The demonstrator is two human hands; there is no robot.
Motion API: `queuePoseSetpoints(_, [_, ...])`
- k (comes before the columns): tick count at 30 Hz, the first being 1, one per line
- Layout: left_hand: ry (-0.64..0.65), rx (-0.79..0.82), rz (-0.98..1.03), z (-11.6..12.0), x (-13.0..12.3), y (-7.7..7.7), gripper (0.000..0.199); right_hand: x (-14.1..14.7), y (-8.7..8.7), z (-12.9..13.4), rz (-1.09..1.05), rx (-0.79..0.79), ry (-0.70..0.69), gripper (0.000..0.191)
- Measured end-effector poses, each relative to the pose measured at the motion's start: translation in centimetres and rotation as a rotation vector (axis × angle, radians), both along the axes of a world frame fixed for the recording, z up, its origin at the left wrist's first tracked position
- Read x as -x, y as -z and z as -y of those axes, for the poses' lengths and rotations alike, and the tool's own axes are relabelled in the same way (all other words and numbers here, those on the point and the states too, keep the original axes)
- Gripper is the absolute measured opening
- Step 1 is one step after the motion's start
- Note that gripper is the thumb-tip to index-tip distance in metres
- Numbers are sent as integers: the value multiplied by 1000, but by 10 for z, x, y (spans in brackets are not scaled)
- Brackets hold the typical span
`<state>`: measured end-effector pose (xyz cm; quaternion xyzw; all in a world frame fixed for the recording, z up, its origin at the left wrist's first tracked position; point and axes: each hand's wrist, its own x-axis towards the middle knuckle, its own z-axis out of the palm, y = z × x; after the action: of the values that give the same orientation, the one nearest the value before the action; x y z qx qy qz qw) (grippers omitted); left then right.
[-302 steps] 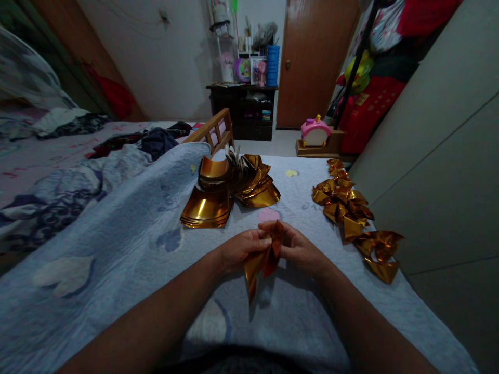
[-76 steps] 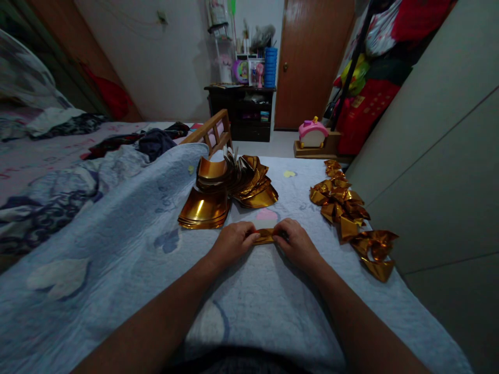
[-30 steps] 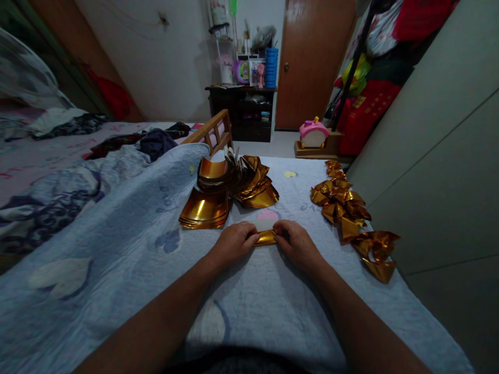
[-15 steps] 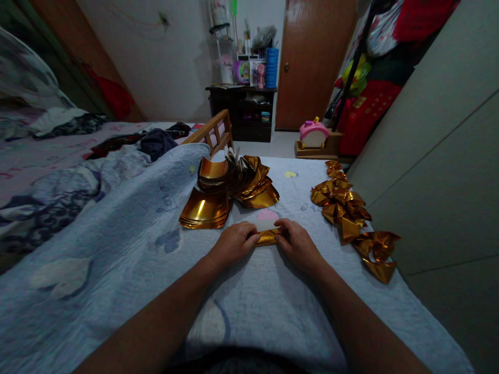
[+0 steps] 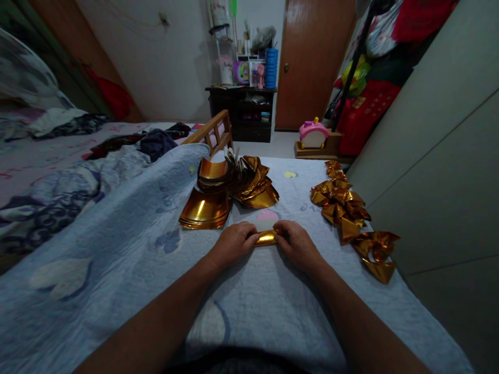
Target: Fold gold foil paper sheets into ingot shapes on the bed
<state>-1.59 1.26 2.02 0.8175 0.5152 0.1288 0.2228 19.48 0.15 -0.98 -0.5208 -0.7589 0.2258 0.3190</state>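
Observation:
A narrow rolled or folded strip of gold foil paper [image 5: 266, 238] lies between my two hands, low over the blue bedspread. My left hand [image 5: 237, 241] pinches its left end, and my right hand [image 5: 297, 244] grips the right end. Beyond my hands, a fanned stack of gold foil sheets [image 5: 206, 205] rests on the bedspread. Several folded gold foil pieces [image 5: 343, 202] sit in a line along the right side, the nearest one [image 5: 378, 252] showing a round opening.
The blue bedspread [image 5: 156, 291] covers the surface, with heaped cloths [image 5: 70, 187] on the left. A wooden rail [image 5: 210, 130] stands behind the stack. A pale panel [image 5: 440, 135] borders the right edge. Farther back are a dark cabinet [image 5: 241, 117] and a pink toy [image 5: 314, 133].
The foil strip has tilted slightly and shines more brightly between my fingers. Both hands keep nearly the same place and hold.

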Motion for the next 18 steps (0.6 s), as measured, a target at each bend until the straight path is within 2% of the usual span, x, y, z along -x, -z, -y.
queuePoseSetpoints(7, [-2, -4, 15, -1, 0, 1, 23, -2, 3, -1, -18, -16, -5, 30])
queuePoseSetpoints(18, [-4, 2, -5, -1, -1, 1, 22, -1, 0, 0, -13, -11, -11, 24])
